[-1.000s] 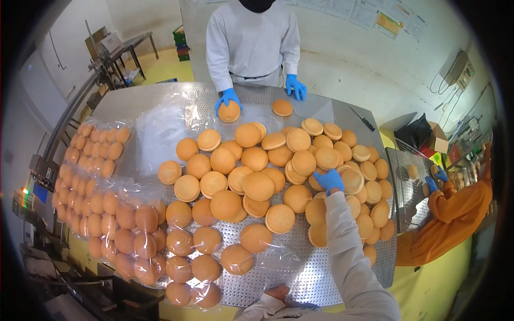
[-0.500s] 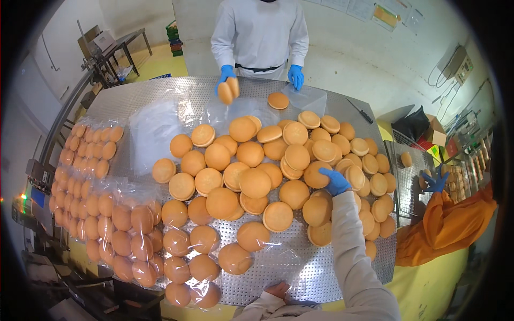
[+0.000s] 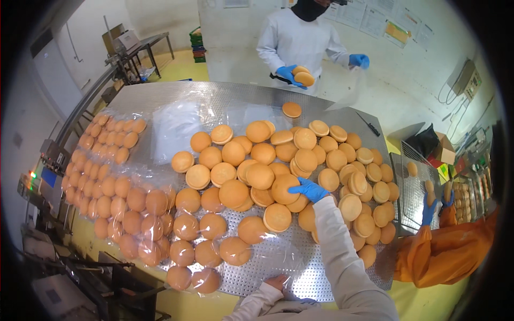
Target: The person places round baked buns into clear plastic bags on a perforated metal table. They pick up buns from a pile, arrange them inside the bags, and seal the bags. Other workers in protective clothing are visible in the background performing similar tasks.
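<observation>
Loose round buns (image 3: 277,224) cover much of the perforated metal table (image 3: 128,94). My right hand (image 3: 308,190), in a blue glove, has its fingers closed on a bun (image 3: 282,185) near the middle of the pile. My left hand (image 3: 275,283), ungloved, is low at the near edge, its fingers apparently closed on the edge of a clear plastic bag (image 3: 284,259). Bagged buns (image 3: 136,198) lie in rows across the left, and flatter bagged ones (image 3: 213,226) lie nearer me. A stack of clear bags (image 3: 178,128) lies beyond them.
A co-worker (image 3: 292,43) across the table holds two buns (image 3: 302,77) and a clear bag (image 3: 350,93). A knife (image 3: 368,123) lies at the back right. An orange-clad co-worker (image 3: 444,251) handles buns at a side table (image 3: 412,203). Machinery (image 3: 32,190) stands left.
My right hand has moved leftward and is on a bun. The co-worker opposite has lifted buns and a bag off the table and moved right in view. The view has shifted slightly.
</observation>
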The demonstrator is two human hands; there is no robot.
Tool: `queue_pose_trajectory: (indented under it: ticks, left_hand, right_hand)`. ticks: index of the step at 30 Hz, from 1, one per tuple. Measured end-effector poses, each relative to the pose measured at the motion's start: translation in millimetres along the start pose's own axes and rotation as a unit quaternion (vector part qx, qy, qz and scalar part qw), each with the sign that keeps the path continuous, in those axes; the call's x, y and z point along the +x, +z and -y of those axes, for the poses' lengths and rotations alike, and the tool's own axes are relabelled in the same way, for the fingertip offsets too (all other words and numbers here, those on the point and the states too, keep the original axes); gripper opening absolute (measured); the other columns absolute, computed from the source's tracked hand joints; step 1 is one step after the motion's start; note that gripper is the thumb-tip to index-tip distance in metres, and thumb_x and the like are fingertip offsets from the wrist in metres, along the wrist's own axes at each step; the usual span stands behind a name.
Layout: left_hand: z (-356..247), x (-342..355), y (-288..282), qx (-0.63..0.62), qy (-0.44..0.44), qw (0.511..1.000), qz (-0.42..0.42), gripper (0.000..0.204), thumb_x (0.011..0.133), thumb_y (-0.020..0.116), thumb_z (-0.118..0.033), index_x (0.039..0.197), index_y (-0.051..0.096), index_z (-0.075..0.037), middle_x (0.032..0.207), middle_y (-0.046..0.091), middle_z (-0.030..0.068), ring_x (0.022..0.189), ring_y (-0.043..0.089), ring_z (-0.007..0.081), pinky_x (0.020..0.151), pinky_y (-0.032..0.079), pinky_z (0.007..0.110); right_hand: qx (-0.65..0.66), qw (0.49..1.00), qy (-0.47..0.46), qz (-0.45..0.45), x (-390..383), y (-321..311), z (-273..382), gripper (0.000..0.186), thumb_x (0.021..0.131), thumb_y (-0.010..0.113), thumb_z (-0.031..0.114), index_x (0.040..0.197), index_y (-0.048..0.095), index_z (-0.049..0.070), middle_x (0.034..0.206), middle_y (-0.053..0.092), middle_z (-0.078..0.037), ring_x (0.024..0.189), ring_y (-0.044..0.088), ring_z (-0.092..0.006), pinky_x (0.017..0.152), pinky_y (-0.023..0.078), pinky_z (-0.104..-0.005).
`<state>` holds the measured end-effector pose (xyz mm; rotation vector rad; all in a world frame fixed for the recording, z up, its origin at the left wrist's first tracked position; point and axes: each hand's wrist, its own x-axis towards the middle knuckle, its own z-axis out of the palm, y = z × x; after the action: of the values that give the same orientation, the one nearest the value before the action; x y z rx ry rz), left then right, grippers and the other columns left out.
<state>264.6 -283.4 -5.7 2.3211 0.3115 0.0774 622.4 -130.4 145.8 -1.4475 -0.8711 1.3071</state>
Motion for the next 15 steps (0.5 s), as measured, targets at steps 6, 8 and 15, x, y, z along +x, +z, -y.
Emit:
queue_pose_trajectory:
  ticks: [6,8,15]
  left_hand:
    - [-49.6,-6.2,-49.0,-0.027,-0.075,0.995,-0.068,0.014,0.077,0.058,-0.014,0.088,0.054,-0.005,0.080,0.058,0.0130,0.069,0.060,0.0315,0.060,0.048,0.037]
    - [-74.4,-21.9,-61.3,-0.095,-0.060,0.978,-0.176,0.013,0.076,0.060,-0.012,0.078,0.050,-0.005,0.071,0.055,0.0111,0.061,0.056,0.0286,0.056,0.045,0.035]
    - [-148.1,-45.0,-114.2,-0.191,-0.182,0.933,-0.243,0.015,0.081,0.062,-0.014,0.078,0.052,-0.003,0.069,0.050,0.0138,0.059,0.051,0.0302,0.055,0.042,0.037]
  right_hand:
    - [0.239,0.962,-0.128,-0.030,-101.0,12.6,16.4,0.062,0.077,0.069,0.020,0.129,0.043,-0.002,0.125,0.053,-0.010,0.112,0.052,-0.0198,0.098,0.041,-0.0341]
    - [0.263,0.956,-0.124,0.027,-171.3,26.5,16.9,0.067,0.077,0.069,0.022,0.132,0.040,-0.002,0.129,0.050,-0.010,0.115,0.050,-0.0200,0.099,0.039,-0.0354]
    - [-0.010,0.920,0.173,0.351,-295.9,116.1,-56.6,0.062,0.085,0.062,0.027,0.134,0.038,-0.002,0.127,0.051,-0.011,0.117,0.045,-0.0207,0.103,0.032,-0.0341]
